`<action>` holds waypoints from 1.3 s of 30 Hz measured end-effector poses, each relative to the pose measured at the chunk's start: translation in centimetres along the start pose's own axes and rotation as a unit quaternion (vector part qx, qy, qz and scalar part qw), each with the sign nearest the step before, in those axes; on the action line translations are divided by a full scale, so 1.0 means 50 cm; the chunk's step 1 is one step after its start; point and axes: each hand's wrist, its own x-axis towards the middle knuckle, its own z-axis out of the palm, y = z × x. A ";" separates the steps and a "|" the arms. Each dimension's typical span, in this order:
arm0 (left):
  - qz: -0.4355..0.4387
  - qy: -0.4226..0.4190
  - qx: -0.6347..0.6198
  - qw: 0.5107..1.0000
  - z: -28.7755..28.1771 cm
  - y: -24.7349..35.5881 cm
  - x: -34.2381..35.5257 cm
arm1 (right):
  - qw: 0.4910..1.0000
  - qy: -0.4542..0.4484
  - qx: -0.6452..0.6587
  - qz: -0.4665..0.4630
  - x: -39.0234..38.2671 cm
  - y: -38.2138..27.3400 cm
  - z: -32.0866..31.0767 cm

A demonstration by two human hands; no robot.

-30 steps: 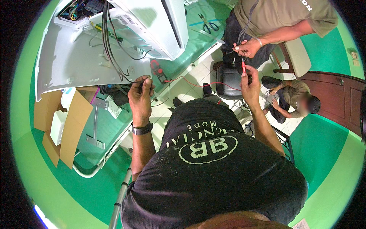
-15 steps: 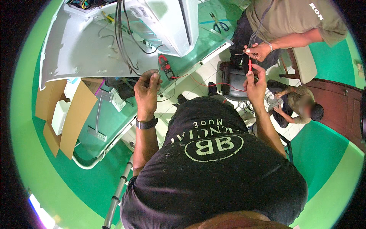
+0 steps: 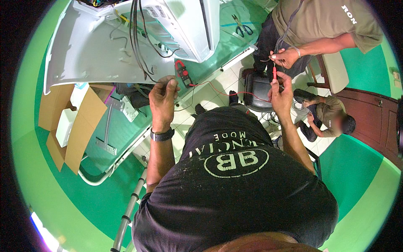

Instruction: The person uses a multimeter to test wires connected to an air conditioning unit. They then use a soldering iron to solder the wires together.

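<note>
My right hand (image 3: 281,94) grips a red test probe (image 3: 275,74) between thumb and fingers. The probe points up at bare wire ends beside a co-worker's hand (image 3: 285,57), which pinches a grey cable. From my probe a red lead (image 3: 235,93) runs left to a red and black clamp meter (image 3: 183,73) lying on the green tabletop. Beside the meter, my left hand (image 3: 163,101) is closed in a pinch at the end of a dark cable (image 3: 135,46); whether it also holds the black probe is hidden by the fingers.
An opened white appliance casing (image 3: 100,54) covers the table's far left. Pliers (image 3: 242,26) lie at the far edge. A cardboard box (image 3: 86,126) and a metal bracket (image 3: 107,130) sit at left. A black stool (image 3: 258,90) stands ahead; another person (image 3: 329,113) crouches at right.
My hands stay almost where they were, the left shifted very slightly right. The red probe remains at the co-worker's wires. The crouching person's hands have moved a little.
</note>
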 end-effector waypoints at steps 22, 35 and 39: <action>-0.004 -0.025 -0.004 1.000 -0.012 -0.006 0.001 | 0.995 -0.034 -0.080 -0.049 0.027 0.003 0.051; 0.001 0.008 -0.023 1.000 -0.008 -0.008 0.003 | 0.992 -0.044 -0.104 -0.054 0.036 0.041 0.056; -0.001 0.008 -0.018 1.000 -0.006 -0.004 0.003 | 0.992 -0.041 -0.107 -0.051 0.035 0.038 0.057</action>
